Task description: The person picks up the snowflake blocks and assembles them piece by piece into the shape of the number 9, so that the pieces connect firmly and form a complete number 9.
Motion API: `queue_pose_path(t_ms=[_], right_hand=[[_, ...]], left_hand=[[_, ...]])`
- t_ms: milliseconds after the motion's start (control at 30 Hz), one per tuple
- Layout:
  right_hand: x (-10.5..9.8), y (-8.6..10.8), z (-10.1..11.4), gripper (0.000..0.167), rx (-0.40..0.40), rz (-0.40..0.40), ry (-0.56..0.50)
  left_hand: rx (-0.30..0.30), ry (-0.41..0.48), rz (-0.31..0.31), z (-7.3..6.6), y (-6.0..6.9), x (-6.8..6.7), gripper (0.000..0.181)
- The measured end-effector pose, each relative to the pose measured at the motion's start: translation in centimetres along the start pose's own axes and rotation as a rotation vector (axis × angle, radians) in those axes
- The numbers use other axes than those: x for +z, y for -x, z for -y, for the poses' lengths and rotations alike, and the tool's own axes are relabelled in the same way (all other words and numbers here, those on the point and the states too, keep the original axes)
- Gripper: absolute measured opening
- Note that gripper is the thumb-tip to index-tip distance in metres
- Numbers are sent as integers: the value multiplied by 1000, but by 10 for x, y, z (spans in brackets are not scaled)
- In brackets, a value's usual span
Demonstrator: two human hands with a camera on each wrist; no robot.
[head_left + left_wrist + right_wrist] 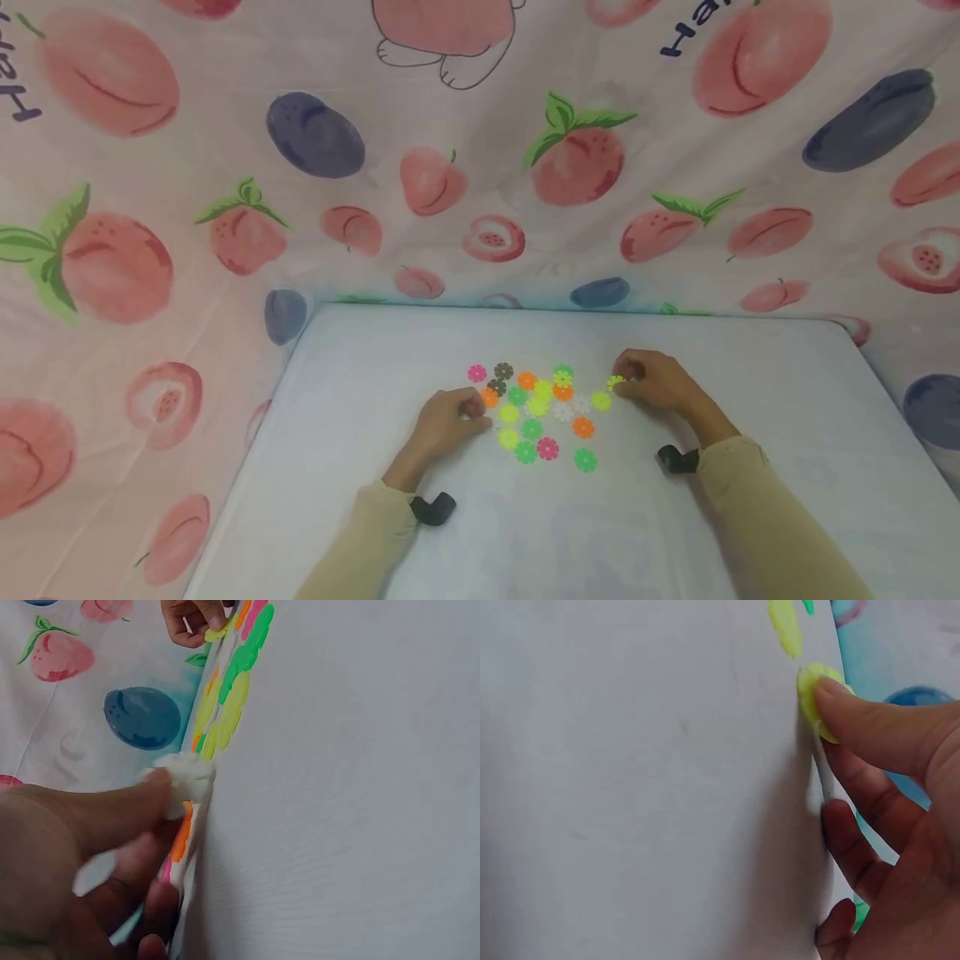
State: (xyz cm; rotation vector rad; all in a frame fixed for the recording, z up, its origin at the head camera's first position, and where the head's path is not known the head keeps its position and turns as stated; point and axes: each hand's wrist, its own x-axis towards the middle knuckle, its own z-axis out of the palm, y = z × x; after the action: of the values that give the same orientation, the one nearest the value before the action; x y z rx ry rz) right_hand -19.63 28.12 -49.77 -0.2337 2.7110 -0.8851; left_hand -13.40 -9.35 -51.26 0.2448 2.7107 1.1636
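My left hand (444, 425) pinches a white notched snowflake disc (192, 778) between thumb and fingers, at the left side of a loose spread of similar discs. On the opposite side, my right hand (657, 383) holds a yellow snowflake disc (808, 688) by thumb and index finger. Between the hands lie several flat discs: a green disc (532, 429), a pink disc (547, 448), an orange disc (582, 427), a dark grey disc (504, 371) and white discs (563, 411). Some of them overlap. Another yellow disc (602, 402) lies just below the right hand.
The discs lie on a white-covered table (570, 533). A fruit-patterned cloth (465, 125) hangs behind the table and along its left side. Each wrist wears a black device, one beside the left sleeve (375, 517) and one beside the right sleeve (757, 492).
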Motion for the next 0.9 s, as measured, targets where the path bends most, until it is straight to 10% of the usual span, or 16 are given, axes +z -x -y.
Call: queue_pose_path(t_ms=[500,900], right_hand=[[12,28,34,21,33,-1,-213],[23,40,61,24,-56,32,-410]], left_hand=[[-81,589,54,-20,10,-9,19],[-126,592,105,-35,13,-10,23]])
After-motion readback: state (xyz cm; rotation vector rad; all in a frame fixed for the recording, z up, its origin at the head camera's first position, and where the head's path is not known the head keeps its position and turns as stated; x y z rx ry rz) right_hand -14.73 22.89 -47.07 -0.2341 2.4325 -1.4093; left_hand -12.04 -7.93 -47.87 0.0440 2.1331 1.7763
